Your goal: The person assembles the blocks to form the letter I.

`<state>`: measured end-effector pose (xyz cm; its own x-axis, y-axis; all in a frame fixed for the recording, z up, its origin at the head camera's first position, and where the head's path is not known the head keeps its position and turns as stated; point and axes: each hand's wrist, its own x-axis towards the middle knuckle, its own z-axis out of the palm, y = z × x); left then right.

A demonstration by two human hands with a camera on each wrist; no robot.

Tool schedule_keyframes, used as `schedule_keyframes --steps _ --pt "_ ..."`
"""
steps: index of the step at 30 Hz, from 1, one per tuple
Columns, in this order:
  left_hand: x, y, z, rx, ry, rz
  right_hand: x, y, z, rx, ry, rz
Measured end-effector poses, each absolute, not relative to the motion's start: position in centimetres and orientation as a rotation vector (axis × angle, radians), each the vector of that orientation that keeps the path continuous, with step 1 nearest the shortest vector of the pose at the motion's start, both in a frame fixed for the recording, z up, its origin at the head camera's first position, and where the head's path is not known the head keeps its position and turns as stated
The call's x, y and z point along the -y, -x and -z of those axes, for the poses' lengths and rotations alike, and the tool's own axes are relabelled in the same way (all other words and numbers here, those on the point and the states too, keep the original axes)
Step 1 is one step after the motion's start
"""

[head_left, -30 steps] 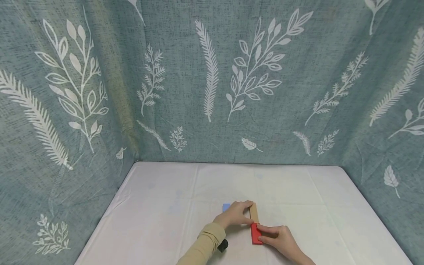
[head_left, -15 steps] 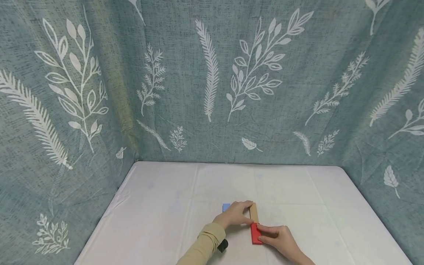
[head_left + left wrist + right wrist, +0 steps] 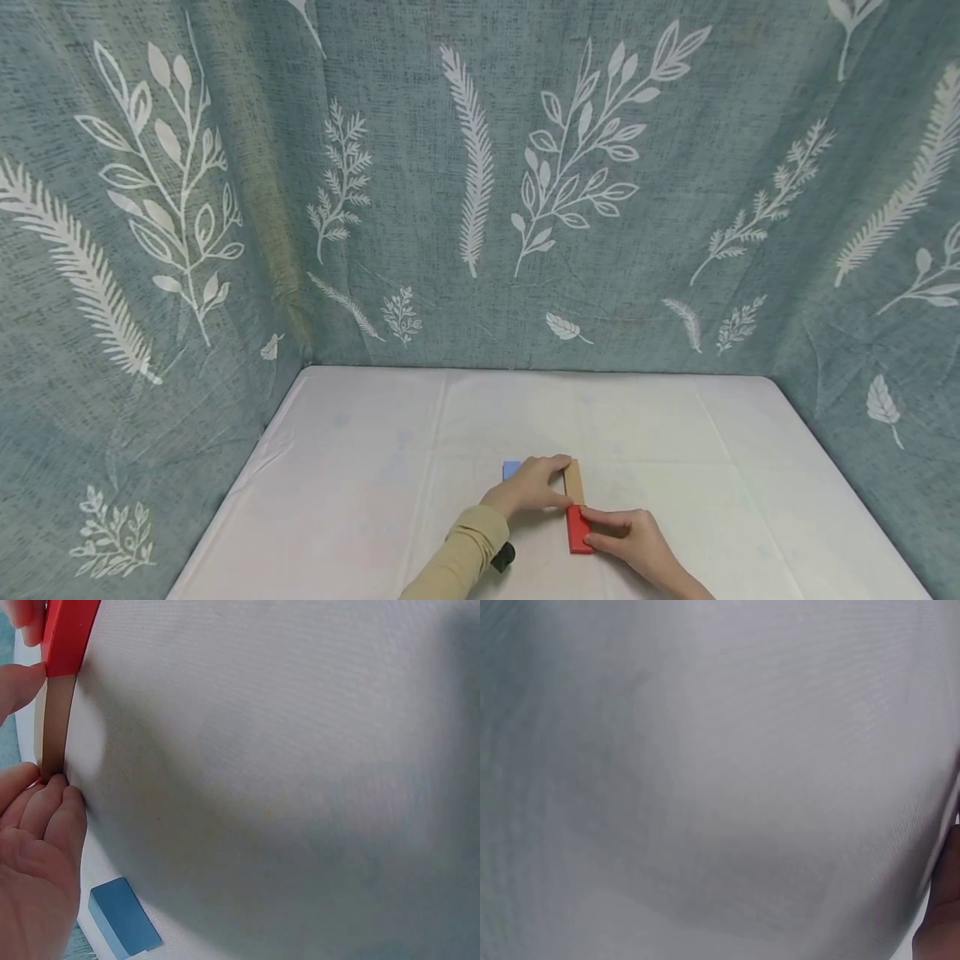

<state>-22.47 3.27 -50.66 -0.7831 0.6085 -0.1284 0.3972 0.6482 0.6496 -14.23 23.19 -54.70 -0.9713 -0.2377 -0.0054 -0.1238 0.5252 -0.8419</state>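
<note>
A plain wooden block (image 3: 573,482) and a red block (image 3: 578,532) lie end to end on the white cloth. My left hand (image 3: 534,485) holds the wooden block lengthwise, its fingers at the far end and its thumb by the joint with the red one. From the right side, my right hand (image 3: 633,537) pinches the red block. The left wrist view shows the ends of the red block (image 3: 71,637) and wooden block (image 3: 56,724) meeting, long sides nearly in line. Only part of my right hand (image 3: 939,907) shows at the edge of the right wrist view.
A blue block (image 3: 124,919) lies left of the wooden one, partly behind my left hand in the head view. A black device (image 3: 503,557) sits at my left wrist. The white-covered table (image 3: 360,467) ends at a green leaf-patterned curtain (image 3: 405,183).
</note>
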Motion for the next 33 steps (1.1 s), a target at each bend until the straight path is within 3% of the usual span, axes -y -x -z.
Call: schedule_keyframes --steps 33 --pt "-3.1 22.4 50.4 -2.512 -0.781 -0.891 -22.5 15.6 54.3 -2.660 0.299 1.420"
